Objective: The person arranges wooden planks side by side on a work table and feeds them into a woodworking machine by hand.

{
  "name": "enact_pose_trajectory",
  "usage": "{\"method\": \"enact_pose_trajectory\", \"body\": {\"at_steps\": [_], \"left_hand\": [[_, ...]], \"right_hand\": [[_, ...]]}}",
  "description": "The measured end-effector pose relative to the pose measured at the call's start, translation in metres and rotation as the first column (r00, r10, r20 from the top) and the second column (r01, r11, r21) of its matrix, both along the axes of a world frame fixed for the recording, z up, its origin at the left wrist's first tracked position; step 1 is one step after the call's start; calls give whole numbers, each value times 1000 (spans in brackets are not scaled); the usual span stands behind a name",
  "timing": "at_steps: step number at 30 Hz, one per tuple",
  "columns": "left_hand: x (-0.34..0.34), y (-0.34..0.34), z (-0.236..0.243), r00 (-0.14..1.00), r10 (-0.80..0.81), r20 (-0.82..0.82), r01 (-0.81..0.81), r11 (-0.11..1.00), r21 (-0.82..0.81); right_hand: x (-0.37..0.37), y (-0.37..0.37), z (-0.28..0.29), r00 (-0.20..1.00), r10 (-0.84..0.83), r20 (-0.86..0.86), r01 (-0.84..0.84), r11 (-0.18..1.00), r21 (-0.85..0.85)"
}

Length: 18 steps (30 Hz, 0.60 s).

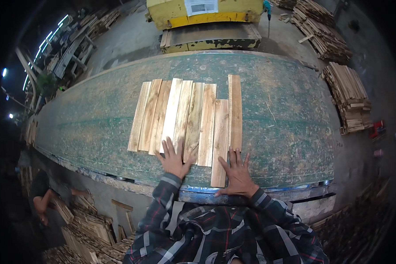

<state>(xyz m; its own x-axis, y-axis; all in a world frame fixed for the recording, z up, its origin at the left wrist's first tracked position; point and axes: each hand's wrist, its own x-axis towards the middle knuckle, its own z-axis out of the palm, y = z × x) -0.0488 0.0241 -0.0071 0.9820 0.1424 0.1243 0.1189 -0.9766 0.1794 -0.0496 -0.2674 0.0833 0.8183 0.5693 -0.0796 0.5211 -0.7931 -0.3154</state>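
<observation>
A: How many boards (193, 121) appear, and where?
B: 9, laid side by side on 1 green table (286, 119). Counted from the left, the 8th sits nearest the table's front edge; the 9th reaches farthest away.
A: And the 2 hands?
B: The left hand (174, 163) is spread with fingers extended over the near ends of the middle boards, its grip unclosed. The right hand (238, 176), likewise splayed, has fingertips at the near end of board 9 and 1 finger at board 8.
A: The surroundings?
B: 1 yellow machine (207, 17) beyond the table, at least 2 stacks of wood (347, 97) at right, and 1 co-worker (44, 198) at lower left.
</observation>
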Motion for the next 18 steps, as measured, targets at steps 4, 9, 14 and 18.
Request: {"method": "enact_pose_trajectory", "body": {"at_steps": [4,9,14,18], "left_hand": [[-13,3,1,988,-141,-57,140,990,-15],[4,8,10,979,-200,-28,201,980,3],[40,39,7,997,-78,22,80,985,-152],[53,16,8,997,-71,-19,69,993,-94]], "right_hand": [[-18,7,-25,983,-65,174,53,996,69],[11,11,-28,906,-319,277,261,938,229],[34,16,-17,927,-323,191,309,946,99],[31,19,-27,914,-359,191,349,933,85]]}}
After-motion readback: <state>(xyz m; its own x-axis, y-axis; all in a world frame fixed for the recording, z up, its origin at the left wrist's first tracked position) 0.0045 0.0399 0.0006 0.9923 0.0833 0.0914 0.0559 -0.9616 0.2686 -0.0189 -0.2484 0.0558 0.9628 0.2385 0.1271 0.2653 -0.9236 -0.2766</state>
